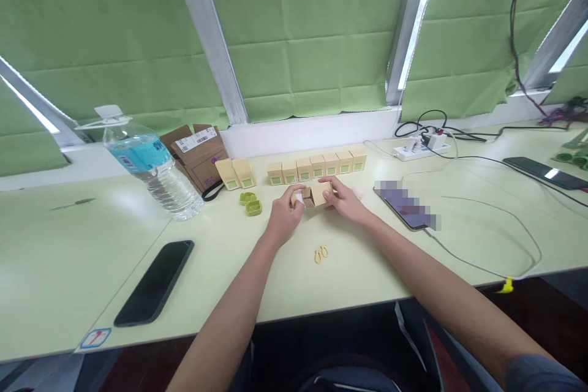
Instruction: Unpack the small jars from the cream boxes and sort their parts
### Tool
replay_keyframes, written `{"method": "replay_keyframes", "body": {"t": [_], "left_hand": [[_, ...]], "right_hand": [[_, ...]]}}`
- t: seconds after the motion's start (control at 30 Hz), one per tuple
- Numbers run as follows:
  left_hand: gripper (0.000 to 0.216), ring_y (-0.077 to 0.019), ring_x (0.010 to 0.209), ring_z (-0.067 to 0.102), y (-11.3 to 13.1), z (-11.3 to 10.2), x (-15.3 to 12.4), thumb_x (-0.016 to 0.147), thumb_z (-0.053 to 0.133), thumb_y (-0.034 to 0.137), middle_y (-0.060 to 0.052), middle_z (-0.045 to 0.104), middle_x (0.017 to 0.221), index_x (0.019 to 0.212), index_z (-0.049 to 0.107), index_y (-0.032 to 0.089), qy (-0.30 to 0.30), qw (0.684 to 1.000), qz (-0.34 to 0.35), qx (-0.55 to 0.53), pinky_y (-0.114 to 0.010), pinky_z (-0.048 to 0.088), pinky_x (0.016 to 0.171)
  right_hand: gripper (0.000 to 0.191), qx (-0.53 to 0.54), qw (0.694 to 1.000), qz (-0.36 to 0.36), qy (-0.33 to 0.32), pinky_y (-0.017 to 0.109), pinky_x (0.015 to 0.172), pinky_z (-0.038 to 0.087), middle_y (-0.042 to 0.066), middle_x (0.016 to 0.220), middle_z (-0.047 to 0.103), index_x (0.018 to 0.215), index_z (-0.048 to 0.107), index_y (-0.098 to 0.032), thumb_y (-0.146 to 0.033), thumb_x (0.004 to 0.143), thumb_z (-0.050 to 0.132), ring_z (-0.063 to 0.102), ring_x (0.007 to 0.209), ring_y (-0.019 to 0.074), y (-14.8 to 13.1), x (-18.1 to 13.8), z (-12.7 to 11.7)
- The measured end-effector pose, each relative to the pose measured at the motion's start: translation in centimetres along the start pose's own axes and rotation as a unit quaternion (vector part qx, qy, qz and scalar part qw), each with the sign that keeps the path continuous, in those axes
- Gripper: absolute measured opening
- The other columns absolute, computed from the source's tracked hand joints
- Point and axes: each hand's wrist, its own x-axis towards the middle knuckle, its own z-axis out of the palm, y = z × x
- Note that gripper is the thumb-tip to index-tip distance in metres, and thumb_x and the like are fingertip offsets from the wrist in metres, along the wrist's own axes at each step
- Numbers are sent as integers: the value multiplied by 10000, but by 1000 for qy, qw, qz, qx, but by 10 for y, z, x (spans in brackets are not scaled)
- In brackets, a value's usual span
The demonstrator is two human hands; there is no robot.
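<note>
A small kraft cardboard box (320, 195) lies on its side between my hands, its open end toward the left. My right hand (344, 198) grips its right part, thumb in front and fingers behind. My left hand (285, 213) is closed at the open end, with thumb and index finger on the flap. Something white (299, 196) shows beside the left fingers; I cannot tell what it is. Two yellow loop-shaped pieces (321, 253) lie on the table in front of the box. Two green cases (250, 203) sit left of my left hand.
Behind my hands stands a row of several small boxes (316, 166), with two open-lidded ones (236, 173) to the left. A water bottle (154, 165), a brown carton (197, 156) and a black phone (155, 282) are leftward. Rightward are a cabled phone (404, 205) and a power strip (420, 150).
</note>
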Motion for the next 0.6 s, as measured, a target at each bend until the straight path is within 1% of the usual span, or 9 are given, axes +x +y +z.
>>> {"method": "replay_keyframes", "body": {"t": [0.1, 0.2, 0.33, 0.43, 0.53, 0.6], "left_hand": [[358, -109, 493, 289, 3, 1, -1, 863, 471, 229, 81, 299, 536, 1177, 643, 222, 7, 1000, -7, -9, -228, 277, 528], [342, -112, 509, 330, 4, 1, -1, 898, 476, 284, 81, 328, 550, 1208, 608, 224, 34, 999, -16, -14, -224, 290, 535], [360, -115, 533, 400, 0, 2, 2, 910, 492, 307, 71, 424, 584, 1252, 569, 226, 79, 996, -33, -14, -220, 321, 552], [349, -107, 528, 405, -6, 3, 5, 921, 501, 330, 54, 508, 640, 1249, 563, 228, 101, 994, -35, -27, -217, 334, 550], [339, -96, 513, 401, -10, 4, 7, 932, 507, 346, 32, 568, 715, 1243, 574, 231, 119, 992, -19, -29, -215, 336, 537], [340, -92, 521, 429, -10, 4, 7, 932, 514, 338, 15, 604, 782, 1249, 577, 235, 130, 991, -6, -25, -214, 357, 546]], "right_hand": [[462, -1, 1000, -9, 0, 362, 703, 612, 59, 1066, 568, 1337, 439, -298, -547, 950, 477, 616, 907, 212, 0, 0, 1], [442, -4, 1000, -23, -14, 360, 696, 619, 64, 1107, 572, 1317, 451, -304, -567, 962, 446, 619, 942, 219, -2, -1, 2], [417, 6, 999, -17, -30, 360, 714, 621, 71, 1215, 579, 1266, 483, -299, -576, 954, 463, 620, 1007, 230, -5, -3, 4], [421, 15, 999, -3, -37, 371, 742, 618, 71, 1207, 598, 1263, 479, -293, -571, 946, 483, 623, 1009, 227, -6, -3, 5], [421, 26, 999, 2, -42, 369, 765, 614, 68, 1189, 610, 1257, 481, -288, -561, 938, 501, 627, 1013, 217, -7, -3, 6], [409, 27, 999, 5, -42, 367, 779, 610, 65, 1177, 620, 1242, 495, -284, -559, 939, 501, 631, 1012, 210, -10, -3, 6]]}}
